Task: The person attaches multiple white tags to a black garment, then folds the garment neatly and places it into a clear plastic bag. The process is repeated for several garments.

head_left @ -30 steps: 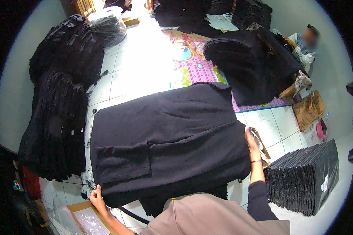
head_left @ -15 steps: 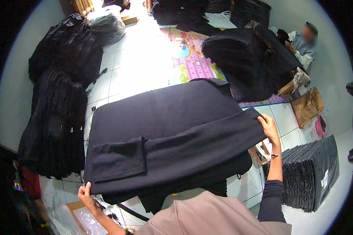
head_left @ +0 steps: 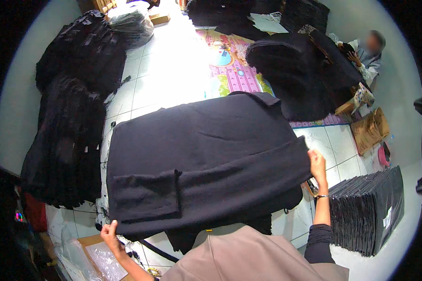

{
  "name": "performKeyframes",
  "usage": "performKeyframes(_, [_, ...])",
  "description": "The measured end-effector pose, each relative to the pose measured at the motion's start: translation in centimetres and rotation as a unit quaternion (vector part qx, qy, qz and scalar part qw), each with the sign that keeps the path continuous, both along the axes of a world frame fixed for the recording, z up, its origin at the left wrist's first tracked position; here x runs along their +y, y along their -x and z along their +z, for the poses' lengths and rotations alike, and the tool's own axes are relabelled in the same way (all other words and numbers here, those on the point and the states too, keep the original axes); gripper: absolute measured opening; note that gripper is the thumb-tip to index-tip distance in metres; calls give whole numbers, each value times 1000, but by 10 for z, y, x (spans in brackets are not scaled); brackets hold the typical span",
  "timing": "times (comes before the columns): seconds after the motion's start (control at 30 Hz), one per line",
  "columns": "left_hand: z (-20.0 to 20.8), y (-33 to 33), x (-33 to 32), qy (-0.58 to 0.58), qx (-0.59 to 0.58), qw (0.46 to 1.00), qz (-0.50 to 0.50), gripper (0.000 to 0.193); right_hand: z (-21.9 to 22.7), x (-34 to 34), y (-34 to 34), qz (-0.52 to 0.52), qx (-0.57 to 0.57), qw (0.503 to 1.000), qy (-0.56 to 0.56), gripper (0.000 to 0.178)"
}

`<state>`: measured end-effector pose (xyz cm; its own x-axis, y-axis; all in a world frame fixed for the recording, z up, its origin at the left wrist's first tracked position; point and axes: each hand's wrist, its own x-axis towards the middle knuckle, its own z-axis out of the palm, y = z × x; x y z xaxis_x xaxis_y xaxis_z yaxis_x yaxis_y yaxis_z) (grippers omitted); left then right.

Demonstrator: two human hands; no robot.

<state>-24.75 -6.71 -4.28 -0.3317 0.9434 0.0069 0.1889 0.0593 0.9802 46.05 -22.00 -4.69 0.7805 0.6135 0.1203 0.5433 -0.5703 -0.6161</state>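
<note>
Spread out in front of me lies a black garment [head_left: 192,131], its near side folded over in a long strip. On that strip, towards the left, a squared flap [head_left: 147,195] of the same cloth lies doubled back. A collar-like edge shows at the garment's far right corner. My left hand [head_left: 111,233] pinches the near left corner between thumb and fingers. At the right end of the folded strip, my right hand [head_left: 317,164] is closed on the garment's edge. What supports the garment is mostly hidden beneath it.
Tall stacks of black garments [head_left: 68,140] rise at the left. A stack of flat black packages [head_left: 368,210] stands at the right, near a brown paper bag [head_left: 370,129]. Beyond, a person [head_left: 368,54] sits beside a heap of black cloth [head_left: 290,75] on a colourful mat [head_left: 239,82].
My right hand has shifted slightly nearer to me at the right edge, and the folded strip's right end has drawn in a little. My left hand still holds its corner.
</note>
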Motion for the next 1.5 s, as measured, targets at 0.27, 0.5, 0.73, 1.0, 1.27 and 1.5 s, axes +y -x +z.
performKeyframes(0.27, [34, -11, 69, -7, 362, 932, -21, 18, 19, 84, 49, 196, -32, 964, -176, 22])
performKeyframes(0.5, [10, -124, 260, 63, 446, 867, -215, 57, 10, 213, 41, 182, -221, 958, 21, 34])
performKeyframes(0.73, [-50, -122, 388, 224, -14, 967, -117, 40, -12, 301, -67, 221, 45, 967, -116, 21])
performKeyframes(1.0, [27, -98, 347, 34, -169, 959, -223, 24, 51, 299, -85, 214, -41, 905, -365, 27])
performKeyframes(1.27, [76, -41, 163, 25, -126, 959, -252, 23, 56, 99, -93, 237, 2, 949, -207, 19])
performKeyframes(1.5, [38, -45, 87, 20, 61, 956, -286, 39, 23, 56, 30, 76, -328, 939, 76, 33])
